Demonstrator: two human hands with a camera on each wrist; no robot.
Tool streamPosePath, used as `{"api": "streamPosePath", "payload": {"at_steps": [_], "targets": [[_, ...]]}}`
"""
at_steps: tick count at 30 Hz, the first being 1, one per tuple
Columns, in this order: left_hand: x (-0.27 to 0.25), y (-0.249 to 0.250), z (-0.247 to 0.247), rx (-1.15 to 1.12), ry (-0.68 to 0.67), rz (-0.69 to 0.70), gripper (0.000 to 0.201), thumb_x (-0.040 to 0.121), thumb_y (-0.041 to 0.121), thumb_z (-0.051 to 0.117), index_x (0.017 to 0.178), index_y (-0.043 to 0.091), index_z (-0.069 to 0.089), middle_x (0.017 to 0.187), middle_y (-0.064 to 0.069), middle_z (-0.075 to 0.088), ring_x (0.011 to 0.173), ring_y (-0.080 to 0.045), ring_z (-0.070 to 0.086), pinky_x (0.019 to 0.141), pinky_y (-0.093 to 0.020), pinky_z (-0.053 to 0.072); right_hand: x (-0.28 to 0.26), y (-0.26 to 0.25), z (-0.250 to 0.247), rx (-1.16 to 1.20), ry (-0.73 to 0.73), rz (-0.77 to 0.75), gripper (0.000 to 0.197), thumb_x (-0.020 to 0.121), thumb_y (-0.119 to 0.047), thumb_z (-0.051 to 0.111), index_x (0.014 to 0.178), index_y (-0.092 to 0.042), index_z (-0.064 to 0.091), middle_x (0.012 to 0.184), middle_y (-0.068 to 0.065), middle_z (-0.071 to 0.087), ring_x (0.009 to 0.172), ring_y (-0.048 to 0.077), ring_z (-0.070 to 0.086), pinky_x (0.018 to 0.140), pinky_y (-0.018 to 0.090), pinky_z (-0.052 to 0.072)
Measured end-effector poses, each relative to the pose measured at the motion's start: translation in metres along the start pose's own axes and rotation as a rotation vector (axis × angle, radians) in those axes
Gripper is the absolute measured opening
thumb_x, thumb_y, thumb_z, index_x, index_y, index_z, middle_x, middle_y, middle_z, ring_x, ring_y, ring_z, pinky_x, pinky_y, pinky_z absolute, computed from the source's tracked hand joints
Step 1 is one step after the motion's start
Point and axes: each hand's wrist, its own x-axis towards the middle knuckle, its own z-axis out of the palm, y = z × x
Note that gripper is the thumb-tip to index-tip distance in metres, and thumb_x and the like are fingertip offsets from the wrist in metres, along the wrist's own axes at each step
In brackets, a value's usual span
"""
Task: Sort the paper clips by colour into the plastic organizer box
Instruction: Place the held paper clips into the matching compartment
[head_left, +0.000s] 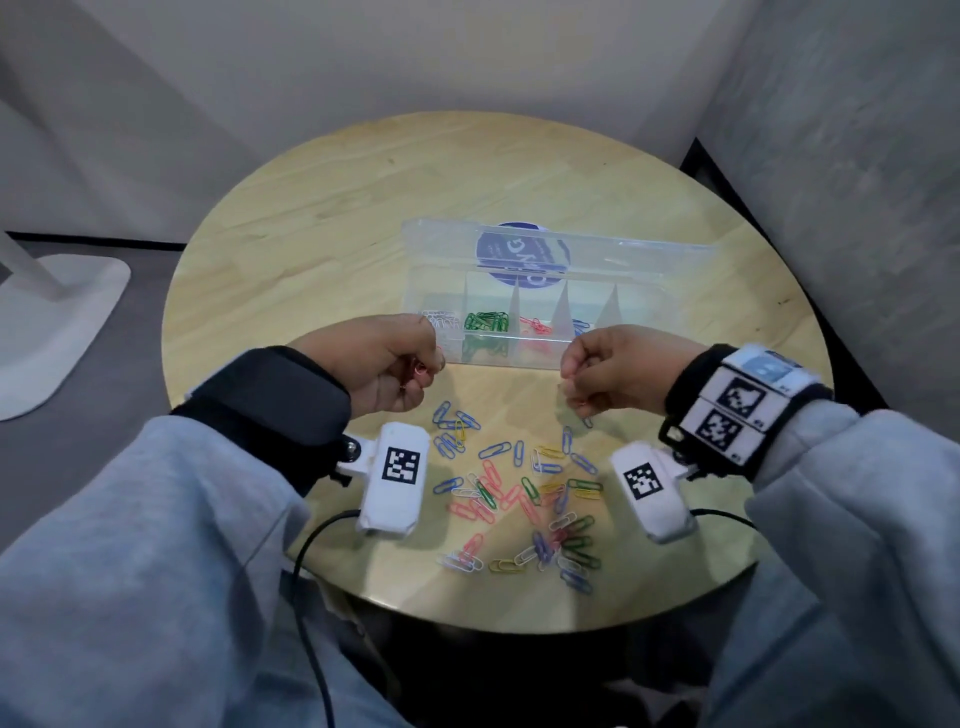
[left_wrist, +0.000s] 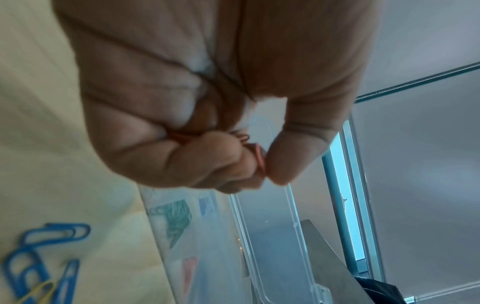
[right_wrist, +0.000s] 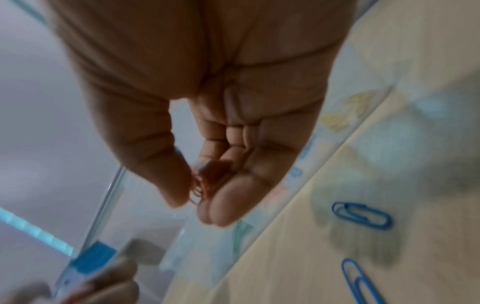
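A clear plastic organizer box (head_left: 644, 301) stands open on the round wooden table (head_left: 363, 208), holding white, green (head_left: 485, 322), red (head_left: 537, 326) and blue clips in separate compartments. A mixed pile of loose paper clips (head_left: 519, 499) lies nearer me. My left hand (head_left: 395, 364) hovers at the box's front left corner, thumb and fingers pinching red clips (left_wrist: 259, 159). My right hand (head_left: 613, 371) hovers at the box's front right and pinches red clips (right_wrist: 201, 186) between thumb and fingertips.
The box's lid (head_left: 545, 249) leans open behind it with a blue round sticker. Blue clips (right_wrist: 361, 215) lie on the table under my right hand, and more blue clips (left_wrist: 31, 265) under my left. Grey walls close in behind and to the right.
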Motion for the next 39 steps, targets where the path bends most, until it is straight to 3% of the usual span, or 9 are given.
{"api": "streamPosePath", "payload": {"at_steps": [5, 18, 21, 24, 28, 32, 34, 37, 39], "targets": [[0.003, 0.001, 0.009, -0.047, 0.016, -0.015, 0.021, 0.089, 0.004, 0.042, 0.075, 0.015, 0.054, 0.056, 0.0, 0.048, 0.04, -0.006, 0.044, 0.038, -0.011, 0.036, -0.022, 0.012, -0.017, 0.358, 0.061, 0.048, 0.027, 0.09, 0.011, 0.038, 0.076, -0.005, 0.054, 0.062, 0.007, 0.048, 0.041, 0.009, 0.056, 0.041, 0.015, 0.048], [0.001, -0.002, 0.053, 0.232, 0.164, -0.049, 0.019, 0.09, 0.005, 0.041, 0.077, 0.011, 0.054, 0.061, 0.002, 0.036, 0.037, -0.003, 0.03, 0.031, -0.01, 0.019, -0.051, 0.016, -0.054, 0.823, 0.155, -0.012, 0.038, 0.085, 0.011, 0.019, 0.077, -0.001, 0.055, 0.056, 0.01, 0.058, 0.043, 0.012, 0.06, 0.044, 0.013, 0.051], [0.002, -0.001, 0.057, 0.277, 0.205, -0.044, 0.016, 0.089, 0.007, 0.045, 0.075, 0.011, 0.052, 0.06, 0.002, 0.033, 0.035, -0.004, 0.028, 0.031, -0.011, 0.017, -0.055, 0.021, -0.058, 0.617, 0.21, 0.026, 0.032, 0.087, 0.009, 0.028, 0.076, -0.006, 0.053, 0.062, 0.006, 0.048, 0.043, 0.01, 0.052, 0.04, 0.014, 0.044], [0.001, -0.001, 0.062, 0.446, 0.195, -0.03, 0.012, 0.088, 0.01, 0.05, 0.077, 0.015, 0.048, 0.058, 0.002, 0.03, 0.038, -0.009, 0.024, 0.034, -0.013, 0.015, -0.05, 0.035, -0.065, 0.027, 0.25, 0.148, 0.019, 0.091, -0.004, 0.043, 0.077, -0.01, 0.054, 0.066, 0.004, 0.04, 0.052, 0.014, 0.037, 0.045, 0.022, 0.034], [0.002, -0.005, 0.071, 0.709, 0.179, -0.044, 0.01, 0.089, 0.013, 0.052, 0.079, 0.015, 0.05, 0.063, 0.0, 0.034, 0.051, -0.016, 0.026, 0.045, -0.019, 0.017, -0.045, 0.044, -0.064, -0.646, 0.264, 0.267, 0.013, 0.084, -0.023, 0.063, 0.08, -0.011, 0.06, 0.065, 0.001, 0.048, 0.057, 0.017, 0.042, 0.055, 0.026, 0.037], [0.003, -0.009, 0.081, 0.933, 0.203, 0.002, 0.007, 0.085, 0.02, 0.062, 0.082, 0.017, 0.056, 0.06, 0.002, 0.043, 0.05, -0.014, 0.035, 0.046, -0.021, 0.025, -0.038, 0.046, -0.057, -0.801, 0.332, 0.369, 0.024, 0.079, -0.028, 0.066, 0.089, -0.006, 0.067, 0.083, 0.005, 0.066, 0.076, 0.02, 0.061, 0.068, 0.028, 0.05], [0.003, -0.011, 0.086, 1.041, 0.214, 0.038, 0.006, 0.081, 0.02, 0.065, 0.082, 0.018, 0.059, 0.062, 0.007, 0.05, 0.054, -0.009, 0.043, 0.051, -0.021, 0.033, -0.034, 0.051, -0.053, -0.823, 0.358, 0.405, 0.024, 0.081, -0.03, 0.062, 0.085, -0.007, 0.064, 0.076, 0.004, 0.063, 0.069, 0.019, 0.059, 0.06, 0.024, 0.045], [0.0, -0.013, 0.092, 1.183, 0.222, 0.043, 0.007, 0.08, 0.019, 0.065, 0.079, 0.022, 0.06, 0.062, 0.011, 0.049, 0.056, -0.006, 0.045, 0.052, -0.021, 0.034, -0.027, 0.056, -0.048, -0.858, 0.34, 0.431, 0.037, 0.089, -0.034, 0.052, 0.104, -0.003, 0.066, 0.096, 0.006, 0.069, 0.093, 0.023, 0.065, 0.068, 0.026, 0.046], [0.0, -0.016, 0.096, 1.258, 0.209, 0.043, 0.009, 0.079, 0.017, 0.064, 0.079, 0.025, 0.059, 0.063, 0.011, 0.048, 0.056, -0.005, 0.045, 0.051, -0.021, 0.032, -0.026, 0.054, -0.046, -0.753, 0.293, 0.42, 0.029, 0.089, -0.025, 0.055, 0.101, 0.0, 0.064, 0.089, 0.007, 0.067, 0.08, 0.018, 0.067, 0.062, 0.016, 0.053]]}}
